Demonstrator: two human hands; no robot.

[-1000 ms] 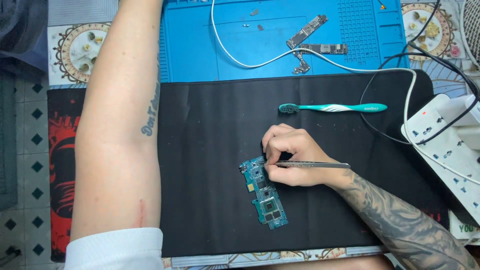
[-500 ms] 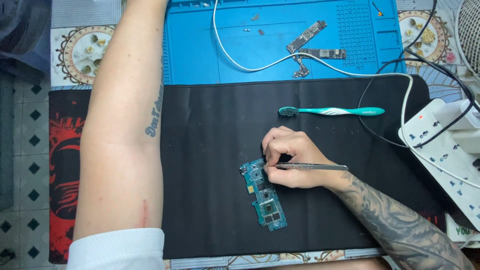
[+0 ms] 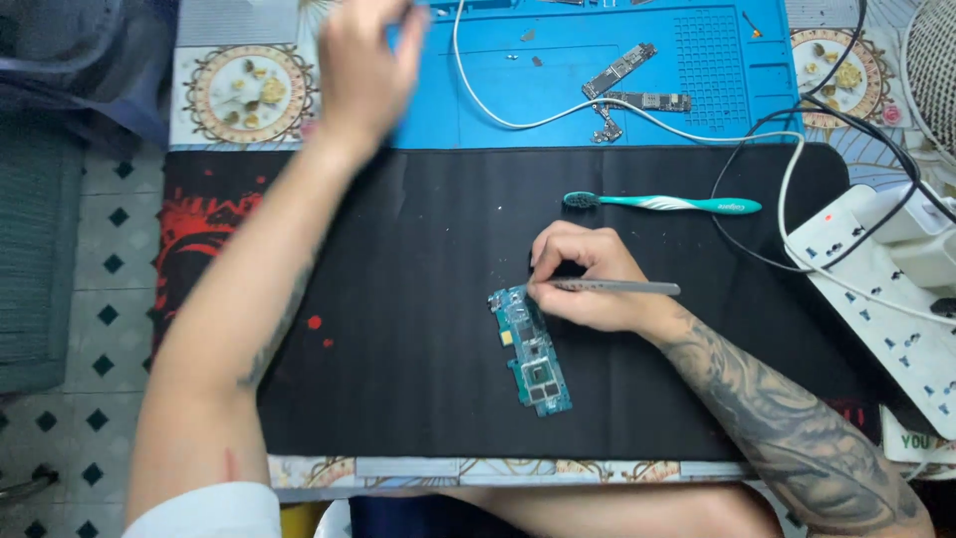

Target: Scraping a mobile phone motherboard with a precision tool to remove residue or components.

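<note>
The right hand pinches a thin metal tool and its tip touches the green board, mid-frame on the black mat. The left hand is blurry at upper left; I cannot tell its fingers.

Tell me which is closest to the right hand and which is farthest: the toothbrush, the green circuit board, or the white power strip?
From the right hand:
1. Green circuit board, touching the fingertips, just below-left.
2. Toothbrush, just above the hand on the black mat.
3. White power strip, off at the right edge.
</note>
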